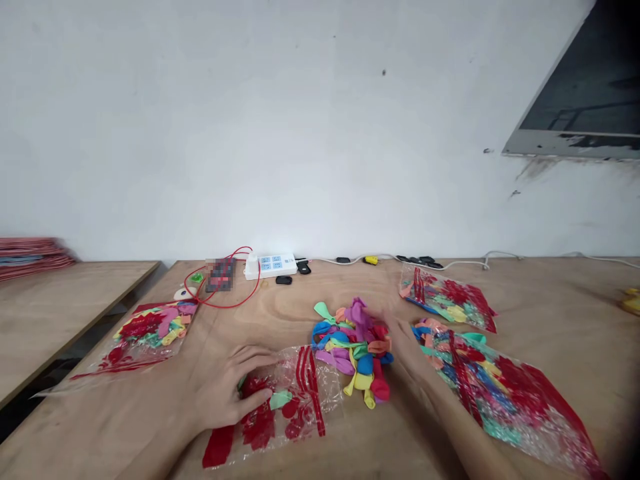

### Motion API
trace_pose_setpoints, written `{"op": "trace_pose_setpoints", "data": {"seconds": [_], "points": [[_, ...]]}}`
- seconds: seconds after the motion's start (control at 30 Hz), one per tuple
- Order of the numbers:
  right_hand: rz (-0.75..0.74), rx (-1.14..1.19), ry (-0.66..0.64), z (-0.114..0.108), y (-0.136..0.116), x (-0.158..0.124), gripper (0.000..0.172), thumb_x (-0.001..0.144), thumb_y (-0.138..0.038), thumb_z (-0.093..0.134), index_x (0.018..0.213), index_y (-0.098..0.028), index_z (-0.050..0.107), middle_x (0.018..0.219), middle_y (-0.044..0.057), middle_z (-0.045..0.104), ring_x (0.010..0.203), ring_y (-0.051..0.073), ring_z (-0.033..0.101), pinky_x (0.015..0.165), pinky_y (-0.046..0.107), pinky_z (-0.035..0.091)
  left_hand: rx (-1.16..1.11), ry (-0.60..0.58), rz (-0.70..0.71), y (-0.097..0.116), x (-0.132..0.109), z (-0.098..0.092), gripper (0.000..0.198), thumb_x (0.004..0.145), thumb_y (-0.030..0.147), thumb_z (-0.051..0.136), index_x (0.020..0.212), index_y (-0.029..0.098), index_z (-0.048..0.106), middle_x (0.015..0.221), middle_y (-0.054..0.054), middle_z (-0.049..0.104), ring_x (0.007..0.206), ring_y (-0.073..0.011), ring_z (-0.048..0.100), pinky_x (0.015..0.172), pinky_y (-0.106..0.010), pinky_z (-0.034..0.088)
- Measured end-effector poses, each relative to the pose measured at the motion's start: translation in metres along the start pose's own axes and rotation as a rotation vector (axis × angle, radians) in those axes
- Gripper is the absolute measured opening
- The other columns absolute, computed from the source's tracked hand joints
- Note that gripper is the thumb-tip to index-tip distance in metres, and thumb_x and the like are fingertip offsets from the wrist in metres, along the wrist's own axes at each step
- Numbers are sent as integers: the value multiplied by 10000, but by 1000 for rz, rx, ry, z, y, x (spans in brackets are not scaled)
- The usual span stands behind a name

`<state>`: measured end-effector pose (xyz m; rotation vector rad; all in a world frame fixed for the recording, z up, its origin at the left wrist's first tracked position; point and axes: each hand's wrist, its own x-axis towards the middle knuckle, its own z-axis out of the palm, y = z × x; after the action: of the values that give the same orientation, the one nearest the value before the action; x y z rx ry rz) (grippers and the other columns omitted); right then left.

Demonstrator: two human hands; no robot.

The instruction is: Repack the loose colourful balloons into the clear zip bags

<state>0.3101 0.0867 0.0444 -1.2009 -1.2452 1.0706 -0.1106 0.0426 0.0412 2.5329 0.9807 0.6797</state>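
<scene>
My left hand (230,388) lies on a clear plastic bag with red print (300,400), its fingers gathering the bag's edge. A green balloon (281,400) shows just past my fingertips, at or inside the bag. My right hand (406,350), slightly blurred, touches the right side of a loose pile of uninflated coloured balloons (353,353). Two more filled printed bags lie to the right (505,387) and back right (447,300), and another lies at left (150,333). All rest on a plywood table (560,313).
A white power strip (270,265) and black cables run along the table's back edge by the wall. A red cord (227,293) loops around a pixelated object (220,275). A second table (60,313) stands at left, with a stack of red packets (30,259).
</scene>
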Motion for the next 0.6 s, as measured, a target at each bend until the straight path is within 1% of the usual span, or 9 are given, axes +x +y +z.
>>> {"op": "trace_pose_setpoints", "data": {"seconds": [0.07,0.1,0.2,0.3,0.37,0.43,0.5,0.53,0.6], "points": [[-70,-229,26,0,6,-1,561,994,-710,568,1132,-243,846,1261,104,804,1304,361,674,1234,548,414,-18,4,3,-1,-1,0,505,984,318,706,1480,321,610,1439,-79,681,1305,-301,656,1146,-499,525],[-93,-295,31,0,9,-1,572,1001,-705,552,1141,-234,844,1254,106,806,1266,365,692,1218,557,429,-23,4,0,-1,-1,0,500,989,323,701,1481,321,607,1444,-79,677,1312,-301,651,1152,-500,520],[-157,-364,27,-1,12,0,583,1029,-679,501,1193,-224,827,1260,103,804,1208,357,717,1168,554,475,-34,-7,-16,-2,-1,0,507,1003,342,691,1499,335,588,1470,-74,661,1341,-304,631,1163,-504,510],[-257,-425,62,-4,8,2,571,1053,-645,468,1211,-224,820,1269,111,798,1232,355,708,1146,546,488,-50,-18,-9,-2,-2,0,509,1012,350,677,1511,338,576,1485,-75,652,1351,-308,625,1163,-504,509],[-341,-490,93,-6,3,3,539,1057,-623,480,1211,-234,821,1286,115,790,1258,359,694,1147,554,482,-50,3,-14,-4,-3,1,523,1006,360,681,1516,331,571,1481,-80,658,1344,-317,632,1164,-507,510],[-411,-542,103,-7,-2,2,488,1048,-602,526,1202,-250,826,1301,111,784,1275,364,680,1155,564,471,-48,46,-42,-7,-6,4,577,990,382,701,1541,321,543,1487,-91,657,1343,-332,636,1155,-508,518],[-408,-513,99,-6,-7,-3,454,1028,-598,584,1198,-257,830,1301,108,785,1272,369,680,1149,563,477,-60,89,-71,-11,-10,8,661,979,402,717,1588,315,476,1495,-102,649,1348,-339,634,1146,-502,526],[-370,-462,91,-4,-10,-6,451,1011,-606,618,1198,-255,832,1293,109,789,1262,372,685,1138,558,489,-73,102,-78,-13,-11,10,704,980,407,719,1616,315,431,1499,-105,644,1356,-339,629,1150,-500,522],[-245,-308,51,2,-17,-14,469,966,-627,689,1201,-247,836,1272,115,799,1244,374,696,1106,533,519,-105,113,-76,-15,-14,12,769,990,404,709,1658,317,340,1494,-109,637,1367,-334,620,1165,-504,505]]}}
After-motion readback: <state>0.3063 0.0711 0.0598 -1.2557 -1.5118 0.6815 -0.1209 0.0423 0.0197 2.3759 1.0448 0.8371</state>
